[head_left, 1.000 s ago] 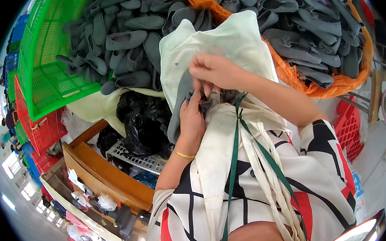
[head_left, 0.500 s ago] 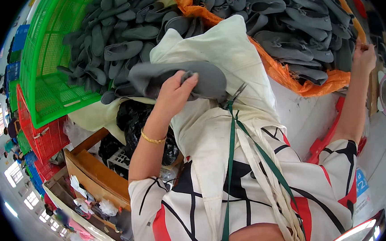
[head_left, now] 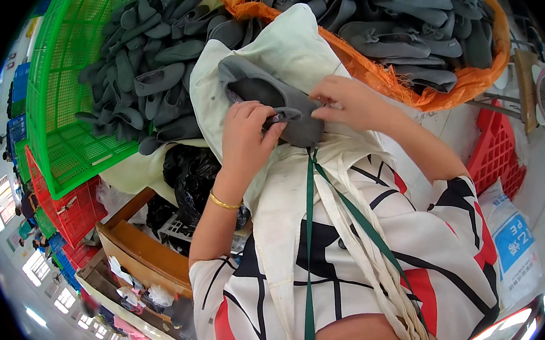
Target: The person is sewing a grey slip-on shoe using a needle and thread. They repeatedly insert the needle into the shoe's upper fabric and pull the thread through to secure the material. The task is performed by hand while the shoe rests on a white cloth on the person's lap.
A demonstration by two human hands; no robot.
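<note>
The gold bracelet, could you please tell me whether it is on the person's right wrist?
No, the gold bracelet circles the left wrist, behind the left hand that grips the gray shoe.

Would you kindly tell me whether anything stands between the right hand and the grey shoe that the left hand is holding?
Nothing visible does: the right hand is at the right edge of the grey shoe, though whether it touches is unclear. The left hand grips the left side, and the white cloth lies beneath.
</note>
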